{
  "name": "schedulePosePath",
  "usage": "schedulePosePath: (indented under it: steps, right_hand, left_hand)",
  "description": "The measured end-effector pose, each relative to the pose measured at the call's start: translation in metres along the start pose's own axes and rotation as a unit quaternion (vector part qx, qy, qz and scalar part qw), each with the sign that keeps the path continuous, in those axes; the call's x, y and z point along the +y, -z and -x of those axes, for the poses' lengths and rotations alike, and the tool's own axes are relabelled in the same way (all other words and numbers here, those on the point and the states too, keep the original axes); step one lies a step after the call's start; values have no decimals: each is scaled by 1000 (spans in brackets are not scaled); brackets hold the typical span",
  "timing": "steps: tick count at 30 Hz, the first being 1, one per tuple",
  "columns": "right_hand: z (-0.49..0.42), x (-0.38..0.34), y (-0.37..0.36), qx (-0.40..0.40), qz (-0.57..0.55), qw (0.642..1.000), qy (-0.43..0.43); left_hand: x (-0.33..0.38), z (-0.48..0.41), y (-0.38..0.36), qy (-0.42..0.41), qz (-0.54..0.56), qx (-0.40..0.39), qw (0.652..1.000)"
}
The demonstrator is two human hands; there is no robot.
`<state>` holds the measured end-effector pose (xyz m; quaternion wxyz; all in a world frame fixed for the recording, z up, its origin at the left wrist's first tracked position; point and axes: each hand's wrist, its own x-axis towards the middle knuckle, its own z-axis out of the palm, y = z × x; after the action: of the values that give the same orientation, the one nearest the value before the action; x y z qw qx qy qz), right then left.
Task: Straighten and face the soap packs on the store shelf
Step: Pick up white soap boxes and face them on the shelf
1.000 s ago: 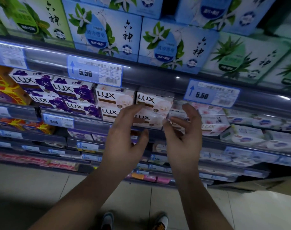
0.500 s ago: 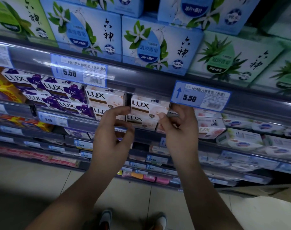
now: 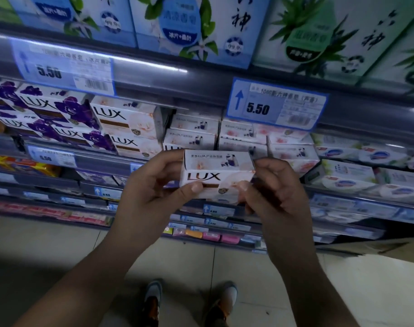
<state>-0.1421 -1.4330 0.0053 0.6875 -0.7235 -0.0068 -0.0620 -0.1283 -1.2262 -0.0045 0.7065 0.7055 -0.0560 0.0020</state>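
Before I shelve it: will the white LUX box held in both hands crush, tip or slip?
Likely stiff: the white LUX box keeps square edges while the left hand and right hand grip its ends. Probably stable: flat faces, like the stacked LUX boxes behind. The carton looks smooth, so it may slide.

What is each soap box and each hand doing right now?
white LUX box: held in front of the shelf, logo facing out.
left hand: grips the box's left end.
right hand: pinches its right end.
white LUX stack: on the shelf, two high, logos out.
purple LUX packs: stacked on the shelf, logos out.
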Motion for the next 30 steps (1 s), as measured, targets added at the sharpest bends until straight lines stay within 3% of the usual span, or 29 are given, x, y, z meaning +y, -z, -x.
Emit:
schedulePosePath:
  steps: [3, 8, 14, 23, 30]
  right_hand:
    - [0, 4, 0, 1, 24, 1000, 14]
    - [0, 14, -8, 8, 13, 999, 43]
    - [25, 18, -21, 28, 30, 999, 30]
    - [49, 5, -17, 47, -22, 998, 23]
    - [60, -2, 2, 23, -21, 999, 14]
  left_hand:
    - [-3, 0, 3, 25, 39, 16, 999]
    - [-10, -5, 8, 19, 14, 34, 999]
    - [-14, 6, 18, 41, 39, -4, 998]
    - [-4, 52, -11, 58, 97, 177, 978]
    - [4, 77, -30, 58, 109, 209, 970]
